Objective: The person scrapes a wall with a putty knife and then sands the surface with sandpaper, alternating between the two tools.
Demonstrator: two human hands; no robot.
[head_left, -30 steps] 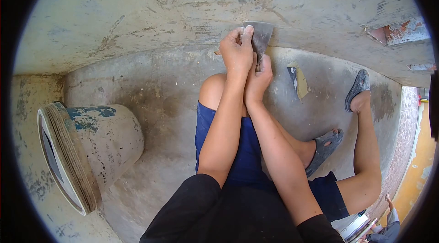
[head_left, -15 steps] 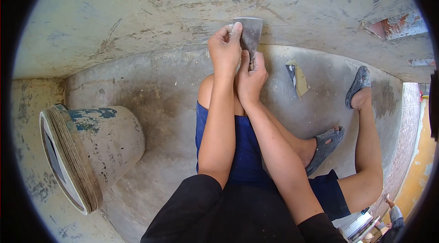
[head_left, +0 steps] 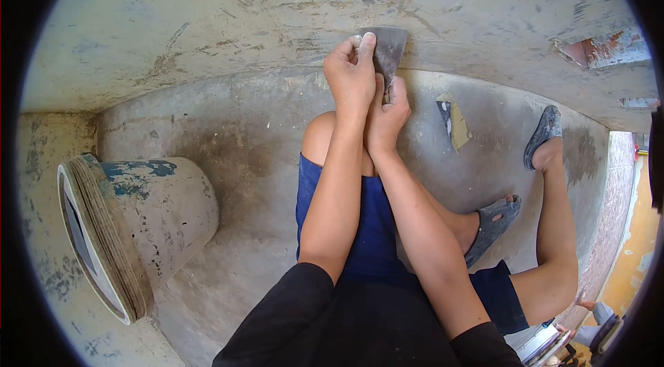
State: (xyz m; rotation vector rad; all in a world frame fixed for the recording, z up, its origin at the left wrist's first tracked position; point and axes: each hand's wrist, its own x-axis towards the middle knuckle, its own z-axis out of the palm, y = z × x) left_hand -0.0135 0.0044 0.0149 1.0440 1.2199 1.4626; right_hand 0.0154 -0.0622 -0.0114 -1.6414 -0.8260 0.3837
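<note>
A putty knife [head_left: 391,46] with a grey metal blade is held in front of me, blade end up in view, near the foot of the wall. My left hand [head_left: 351,75] pinches the left edge of the blade, thumb on the face. Below it, my right hand [head_left: 387,118] is closed round the lower part of the knife, hiding the handle. Both wrists are close together above my bent knee.
A paint-stained bucket [head_left: 173,211] is at the left, its rim facing left. A torn scrap of sandpaper [head_left: 456,128] lies on the concrete floor [head_left: 256,132]. The rough wall [head_left: 290,28] has reddish recesses. Another person [head_left: 600,315] shows at lower right.
Both hands and the putty knife have shifted slightly right in view, and the blade leans a little more to the right. The grip looks the same.
</note>
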